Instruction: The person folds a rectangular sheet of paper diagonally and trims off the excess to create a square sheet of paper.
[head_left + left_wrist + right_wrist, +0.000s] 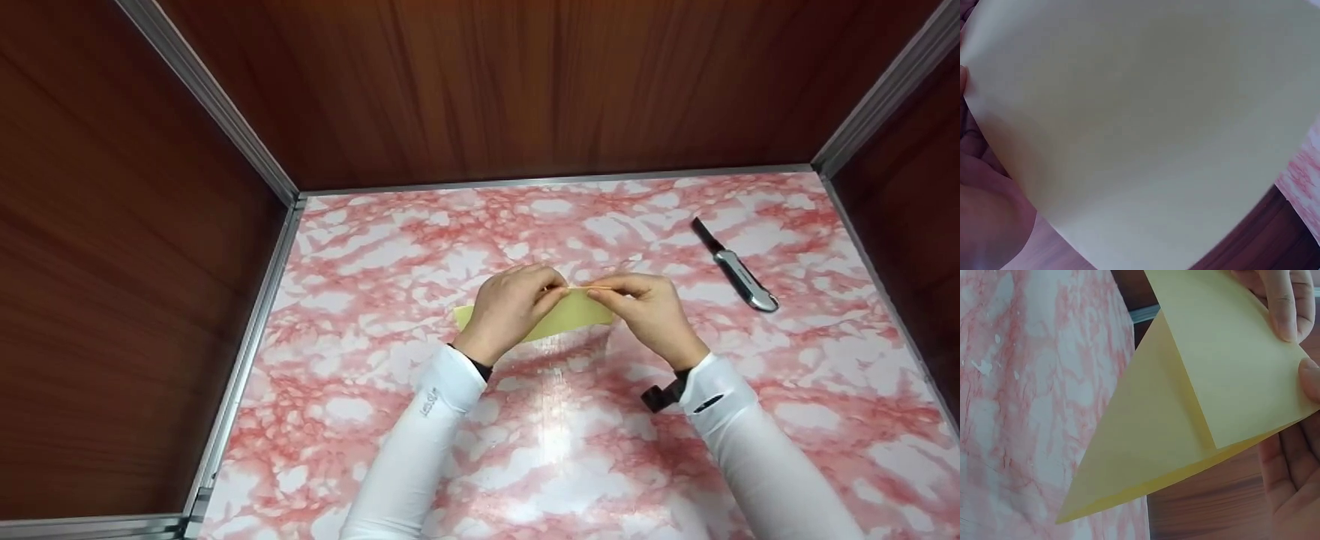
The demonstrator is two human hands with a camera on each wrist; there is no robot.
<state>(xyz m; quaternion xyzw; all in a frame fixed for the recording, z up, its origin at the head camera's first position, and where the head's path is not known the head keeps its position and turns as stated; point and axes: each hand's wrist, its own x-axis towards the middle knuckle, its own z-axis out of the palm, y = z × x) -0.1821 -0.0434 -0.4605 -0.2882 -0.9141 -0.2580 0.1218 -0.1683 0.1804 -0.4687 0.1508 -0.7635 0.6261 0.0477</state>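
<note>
Yellow paper (pixel 577 313), folded: left hand (pixel 517 301) and right hand (pixel 654 307) pinching one edge side by side, seemingly to keep layers aligned. Knife (pixel 741 279): on tabletop (pixel 322 360), right of right hand, apart.

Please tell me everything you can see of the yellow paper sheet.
The plain, pale yellow sheet of paper looks thin, with straight edges. It is bent over: the right wrist view shows two layers, one ending in a sharp corner. It is held over the pink-and-white marbled tabletop; the person's bare left hand and bare right hand pinch its far edge.
</note>
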